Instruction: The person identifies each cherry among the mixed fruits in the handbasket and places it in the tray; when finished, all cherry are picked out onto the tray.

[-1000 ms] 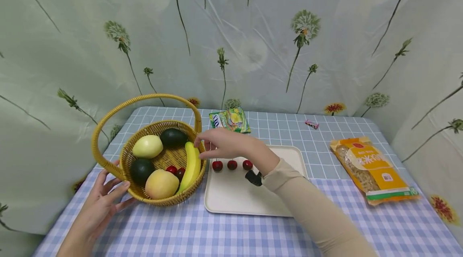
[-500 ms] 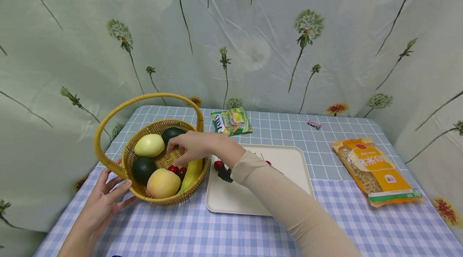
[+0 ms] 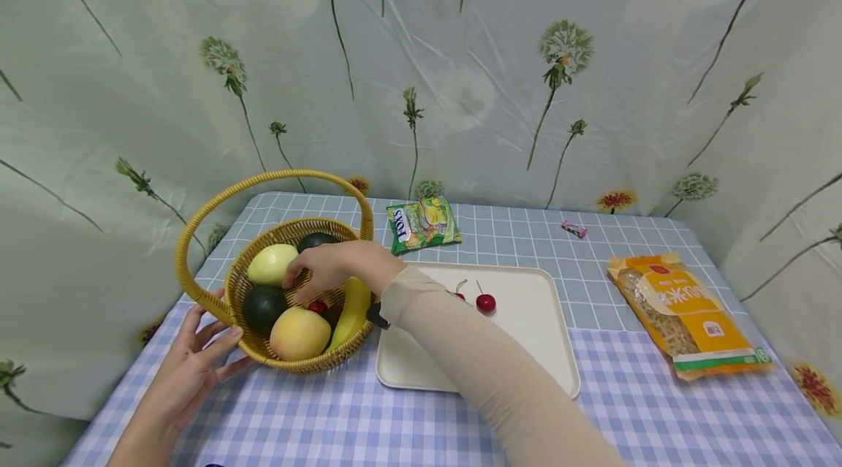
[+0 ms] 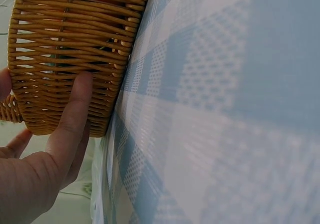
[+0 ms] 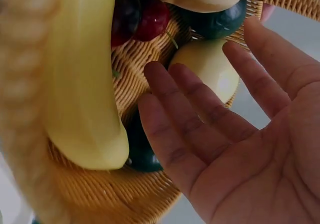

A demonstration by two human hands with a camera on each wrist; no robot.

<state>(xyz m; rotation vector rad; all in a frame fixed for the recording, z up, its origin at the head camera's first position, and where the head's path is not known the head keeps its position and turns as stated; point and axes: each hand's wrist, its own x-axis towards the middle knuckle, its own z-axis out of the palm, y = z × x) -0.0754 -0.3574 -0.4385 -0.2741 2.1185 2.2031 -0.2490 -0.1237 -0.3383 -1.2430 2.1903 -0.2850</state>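
Note:
A yellow wicker basket (image 3: 238, 332) with a tall handle stands on the left of the table. My left hand (image 3: 187, 365) rests against its left side, spread fingers touching the weave (image 4: 65, 58). Over the basket's middle reaches my right hand (image 3: 327, 264); the right wrist view shows its fingers loosely extended above the fruit, holding nothing. Inside lie a banana (image 3: 355, 306), a peach (image 3: 300, 334), a pale yellow-green fruit (image 3: 272, 264), dark green avocado-like fruits (image 3: 264, 309) and dark red cherries (image 5: 151, 19). My right hand partly hides the back fruit.
Right of the basket lies a cream tray (image 3: 526, 365) bearing cherries (image 3: 485, 304), partly covered by my right sleeve (image 3: 473, 357). Behind it are a green candy bag (image 3: 424, 223) and a small pink-wrapped sweet (image 3: 574, 229). An orange food packet (image 3: 687, 313) lies far right.
My right hand has moved left from beside the banana to above the basket's middle, its sleeve crossing the tray. My left hand stays against the basket. The view has shifted slightly.

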